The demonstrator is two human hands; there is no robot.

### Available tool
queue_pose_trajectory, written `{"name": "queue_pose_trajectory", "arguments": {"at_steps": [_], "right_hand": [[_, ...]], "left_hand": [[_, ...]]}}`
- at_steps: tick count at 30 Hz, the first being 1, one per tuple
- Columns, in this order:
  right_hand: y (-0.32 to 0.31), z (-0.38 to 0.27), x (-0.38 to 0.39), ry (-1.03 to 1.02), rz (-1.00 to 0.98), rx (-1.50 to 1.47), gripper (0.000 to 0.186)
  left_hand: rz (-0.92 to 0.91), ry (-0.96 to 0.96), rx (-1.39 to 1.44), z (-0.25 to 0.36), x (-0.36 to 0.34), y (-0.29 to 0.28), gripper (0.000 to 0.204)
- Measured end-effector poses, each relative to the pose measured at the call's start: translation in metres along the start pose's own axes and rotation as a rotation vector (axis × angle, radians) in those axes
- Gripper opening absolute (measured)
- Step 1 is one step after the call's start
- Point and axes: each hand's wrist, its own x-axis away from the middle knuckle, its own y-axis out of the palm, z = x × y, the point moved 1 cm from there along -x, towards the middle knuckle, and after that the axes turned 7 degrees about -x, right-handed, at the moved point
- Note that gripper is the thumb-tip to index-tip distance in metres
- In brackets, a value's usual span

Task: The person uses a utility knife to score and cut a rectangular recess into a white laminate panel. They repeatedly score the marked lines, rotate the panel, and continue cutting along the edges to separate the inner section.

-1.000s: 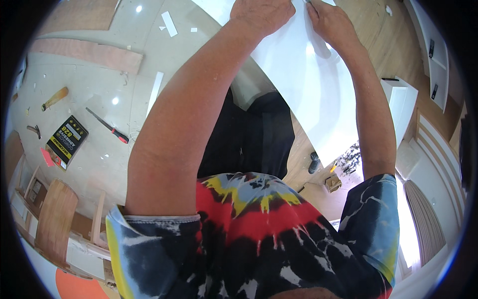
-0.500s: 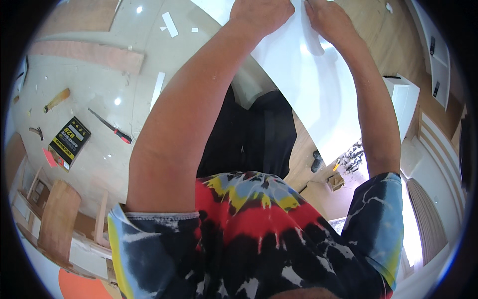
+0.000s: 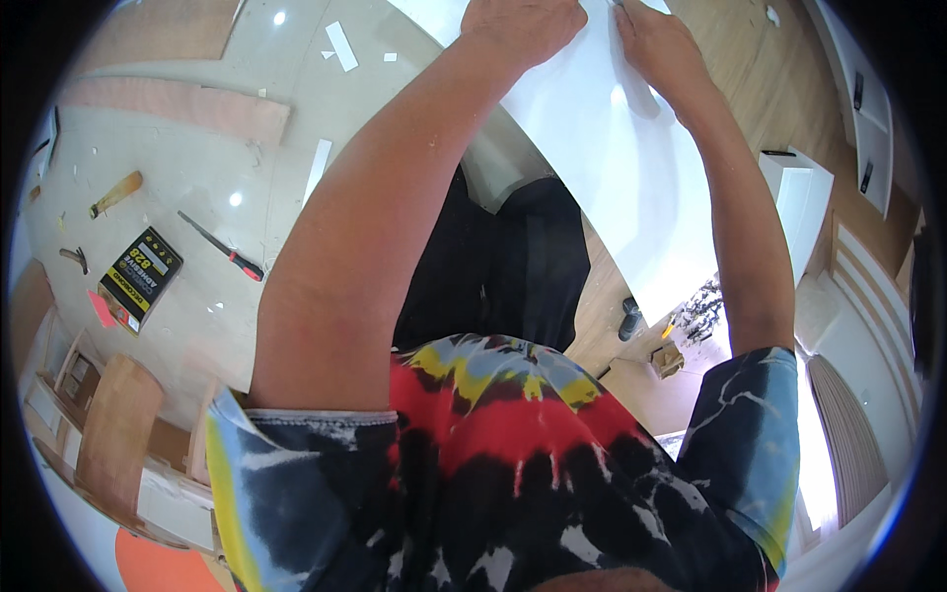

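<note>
A glossy white sheet stretches in front of me from the top edge down to a pointed corner at my right. My left hand rests over its upper part with fingers curled closed; whatever lies under them is hidden. Just to the right, my right hand is closed too, thumb and fingers pinched together above the sheet. A small greyish bit shows at its fingertips, too little to name. A narrow gap separates the two hands.
On the pale floor at left lie a red-and-black-handled saw, a black-and-yellow can, a wooden-handled tool and white offcuts. Wooden boards lie farther left. A white cabinet piece stands at right.
My right hand has shifted slightly right and down, widening the gap from my left hand a little. The left hand stays nearly in place over the white sheet.
</note>
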Motion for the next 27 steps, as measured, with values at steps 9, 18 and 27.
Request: {"name": "queue_pose_trajectory", "arguments": {"at_steps": [9, 18, 27], "right_hand": [[-0.011, -0.008, 0.0, -0.093, -0.007, 0.025, 0.021], [-0.01, -0.015, 0.0, -0.018, 0.022, 0.03, 0.022], [-0.011, -0.028, 0.011, 0.03, -0.036, 0.097, 0.024]], "left_hand": [[0.003, -0.001, 0.004, -0.002, -0.002, -0.001, 0.037], [0.017, -0.002, 0.0, -0.002, 0.001, -0.001, 0.037], [-0.026, -0.006, 0.015, 0.006, 0.01, -0.006, 0.037]]}}
